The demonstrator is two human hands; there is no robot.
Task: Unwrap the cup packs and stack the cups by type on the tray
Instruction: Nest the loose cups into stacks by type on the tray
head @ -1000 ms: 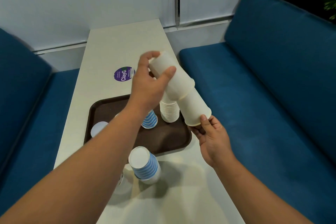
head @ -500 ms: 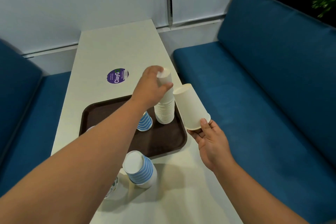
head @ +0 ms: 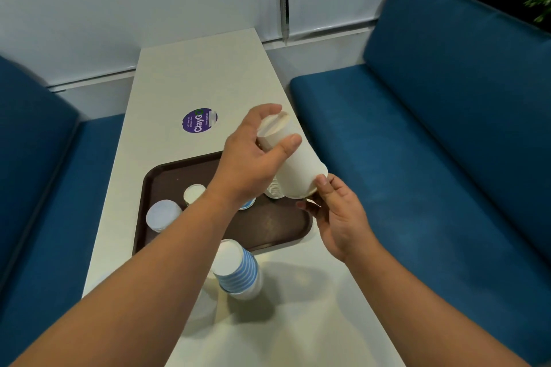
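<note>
A plain white cup [head: 293, 162] is tilting upside down in the air over the brown tray [head: 277, 225], which is carrying white stacks [head: 274, 189]; a blue-striped stack [head: 237, 270] is standing inverted just before it.

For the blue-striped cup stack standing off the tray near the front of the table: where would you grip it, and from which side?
Take the striped stack round its side wall, about mid-height, coming from the right, where the table is bare. It stands upside down and leans left, closed base up, so there is no open rim to hook, and the left forearm crosses its left side. A wrap grip probably keeps the nested cups together.
</note>
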